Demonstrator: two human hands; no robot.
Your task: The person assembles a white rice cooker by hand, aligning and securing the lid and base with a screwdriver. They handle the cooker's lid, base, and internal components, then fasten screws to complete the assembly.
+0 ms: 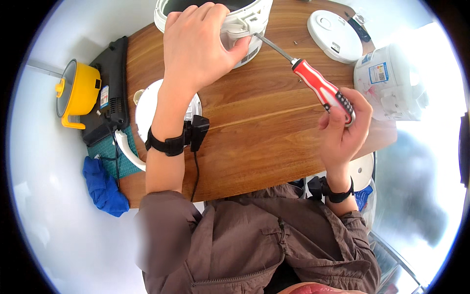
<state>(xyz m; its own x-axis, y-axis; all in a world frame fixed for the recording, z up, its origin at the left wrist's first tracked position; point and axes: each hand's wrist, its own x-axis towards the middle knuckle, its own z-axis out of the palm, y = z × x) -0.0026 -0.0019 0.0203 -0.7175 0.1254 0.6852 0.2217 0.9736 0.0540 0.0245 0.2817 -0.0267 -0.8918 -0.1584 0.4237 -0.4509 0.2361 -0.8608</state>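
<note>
Left hand (200, 44) clamped over rim of round white plastic cooker body (242, 22), far edge of wood-grain worktop (254, 132). Right hand (342, 127) grips red-handled screwdriver (318, 88), steel tip at cooker's hinge.

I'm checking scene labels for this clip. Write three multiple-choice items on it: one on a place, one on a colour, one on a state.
1. Where does the screwdriver tip touch?
A. the white cooker's rim
B. the yellow pot
C. the blue cloth

2. What colour is the pot at the table's left end?
A. green
B. yellow
C. white

3. What is the left hand doing?
A. lying flat on the table
B. holding a lid
C. gripping the cooker

Answers: 1 A, the shaft ends at the cooker's rim fitting. 2 B, its body is plainly yellow. 3 C, the fingers wrap over the cooker's edge while the right hand holds the screwdriver handle.
</note>
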